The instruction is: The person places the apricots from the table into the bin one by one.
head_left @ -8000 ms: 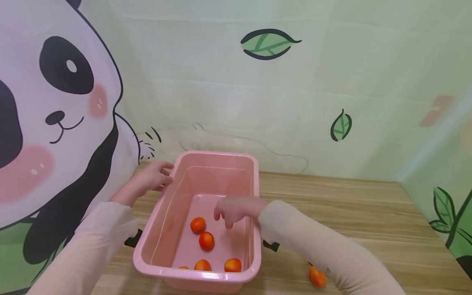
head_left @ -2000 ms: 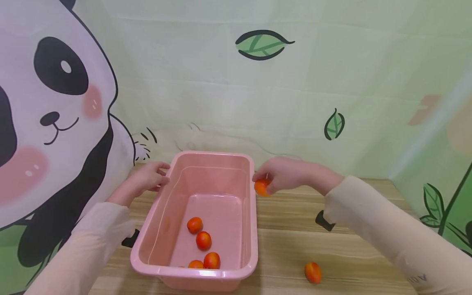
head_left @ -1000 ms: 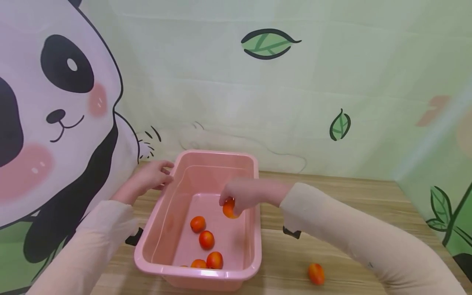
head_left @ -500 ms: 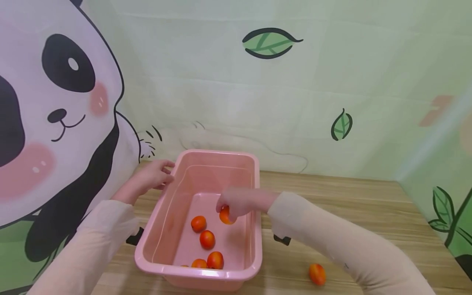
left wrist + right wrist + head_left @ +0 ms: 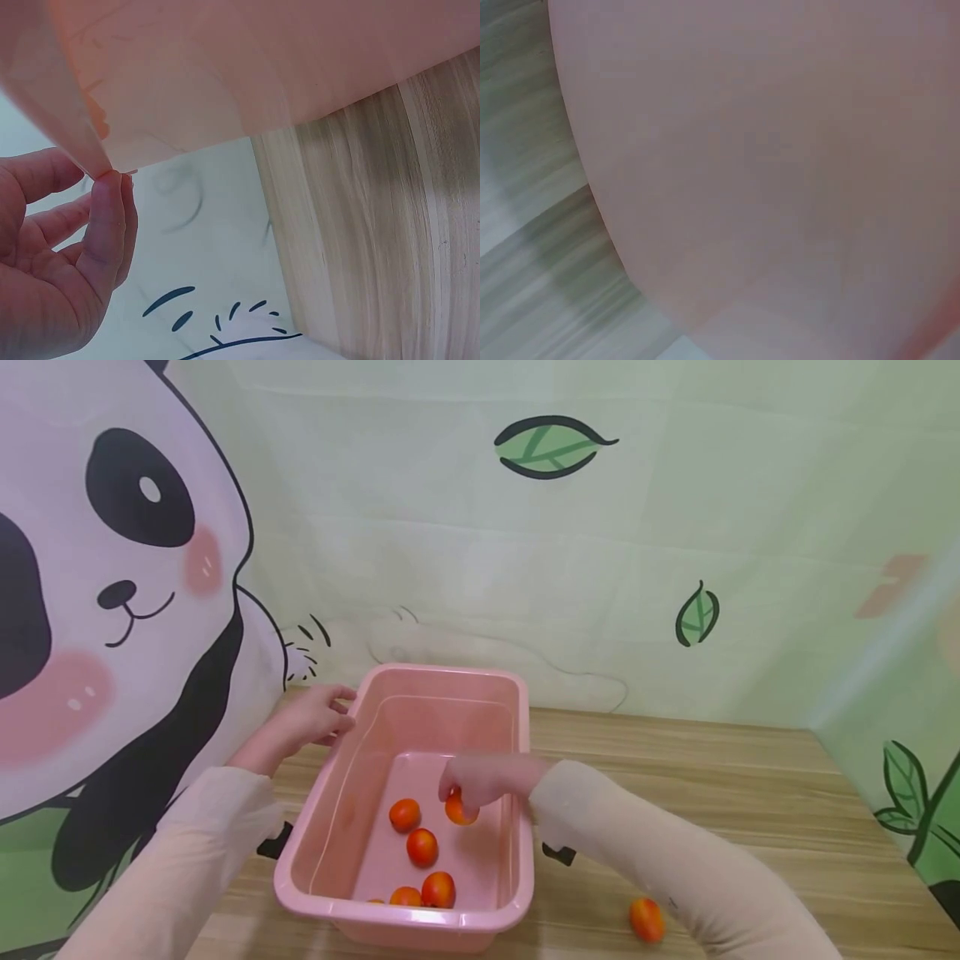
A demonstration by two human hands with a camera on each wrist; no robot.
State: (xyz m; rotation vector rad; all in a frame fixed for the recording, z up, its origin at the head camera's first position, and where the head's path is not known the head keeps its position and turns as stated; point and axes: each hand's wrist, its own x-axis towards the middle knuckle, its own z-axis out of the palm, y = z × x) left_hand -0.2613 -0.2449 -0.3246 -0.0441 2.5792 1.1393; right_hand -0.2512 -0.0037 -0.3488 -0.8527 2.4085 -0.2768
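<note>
In the head view a deep pink plastic basin (image 5: pixel 491 914) stands on the table. At its far left side my left hand (image 5: pixel 311 718) grips the rim; in the left wrist view the thumb and fingers of that hand (image 5: pixel 71 240) pinch the rim's edge. My right hand (image 5: pixel 483 781) reaches over the basin's right rim and holds an orange-red tomato (image 5: pixel 460 808) low inside, fingers pointing down. Several other tomatoes lie on the basin floor, among them a tomato (image 5: pixel 405 815) to the left and a tomato (image 5: pixel 422 847) nearer the front. The right wrist view shows mostly basin wall (image 5: pixel 742 150).
One more tomato (image 5: pixel 647 919) lies on the wooden table (image 5: pixel 675 777), right of the basin and beside the right sleeve. Behind the table hangs a pale green cloth (image 5: pixel 600 543) printed with a panda and leaves.
My right hand has carried the tomato from outside the right rim leftward into the basin, then lowered it toward the floor. My left hand stays at the rim.
</note>
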